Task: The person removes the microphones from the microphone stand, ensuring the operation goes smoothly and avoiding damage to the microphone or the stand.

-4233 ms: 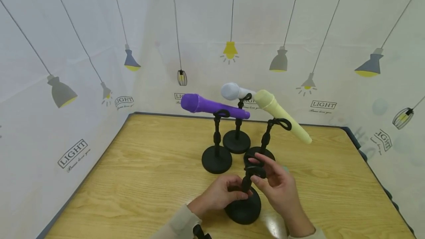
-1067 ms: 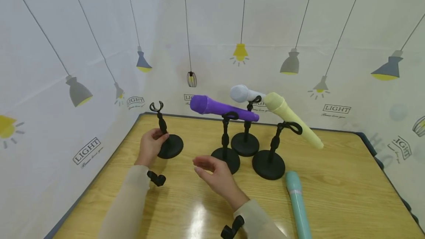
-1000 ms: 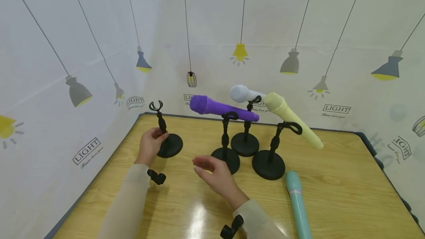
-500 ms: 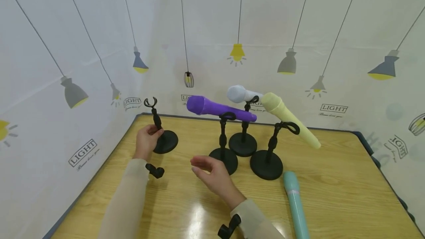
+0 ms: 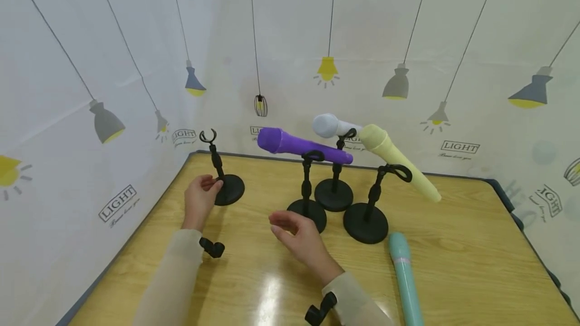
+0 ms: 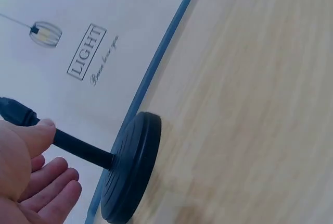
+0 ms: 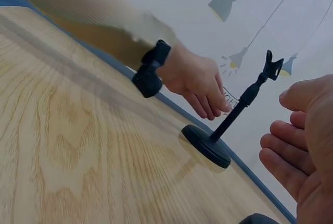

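At the table's far left, my left hand [image 5: 199, 200] holds a black desktop microphone stand [image 5: 216, 162] by its pole, thumb against it just under the adjusting knob. The stand's forked clip on top holds no microphone. Its round base [image 6: 138, 166] shows fully in the left wrist view. My right hand [image 5: 304, 242] hovers over the middle of the table, fingers loosely bent, holding nothing. Right of it, a purple microphone [image 5: 303, 146], a white microphone [image 5: 328, 126] and a pale yellow microphone [image 5: 399, 161] sit in the clips of similar stands.
A mint-green microphone [image 5: 407, 278] lies on the wooden table [image 5: 471, 255] at the front right. Lamp-printed white sheets [image 5: 290, 24] wall the table at back and sides. The purple microphone's stand base [image 5: 317, 218] is partly hidden behind my right hand.
Since the earliest frame, the bare stand has gone from front centre to the far left in my left hand. My right hand has let go of it. Lately the stand shifted slightly farther back.
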Demonstrator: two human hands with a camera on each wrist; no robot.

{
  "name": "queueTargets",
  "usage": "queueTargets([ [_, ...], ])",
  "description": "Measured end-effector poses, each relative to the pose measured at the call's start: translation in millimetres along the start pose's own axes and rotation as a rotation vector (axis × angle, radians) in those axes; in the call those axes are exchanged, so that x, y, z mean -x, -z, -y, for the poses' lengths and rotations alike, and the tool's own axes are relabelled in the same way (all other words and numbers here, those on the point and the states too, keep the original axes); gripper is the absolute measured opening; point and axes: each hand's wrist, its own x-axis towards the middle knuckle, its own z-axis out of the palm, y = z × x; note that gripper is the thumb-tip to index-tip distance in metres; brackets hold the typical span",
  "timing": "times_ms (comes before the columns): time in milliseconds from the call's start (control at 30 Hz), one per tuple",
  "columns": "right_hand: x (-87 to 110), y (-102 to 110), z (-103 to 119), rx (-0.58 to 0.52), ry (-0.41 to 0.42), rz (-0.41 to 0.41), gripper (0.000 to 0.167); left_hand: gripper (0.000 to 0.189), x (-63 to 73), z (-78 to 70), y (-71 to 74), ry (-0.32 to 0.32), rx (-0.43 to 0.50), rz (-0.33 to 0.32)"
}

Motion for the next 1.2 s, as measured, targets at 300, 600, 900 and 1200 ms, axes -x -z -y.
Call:
queueTargets([
  [300, 8.1, 19, -1, 0.014, 0.007, -0.046, 0.031, 0.037, 26.7, -5.0, -29.8, -0.082, 0.198, 0.218],
  [600, 17.7, 46, 2, 0.03, -0.014, -0.148, 0.028, 0.044, 52.5, -26.7, -84.7, -0.199, 0.226, 0.502],
  [900, 25.4, 72, 5, 0.074, 0.036, -0.246, 0.028, 0.048, 70.1, -49.1, -124.0, -0.236, 0.246, 0.572],
  [1200, 32.0, 96, 6, 0.129, 0.023, -0.307, 0.029, 0.04, 75.2, -60.3, -145.6, -0.242, 0.243, 0.583],
])
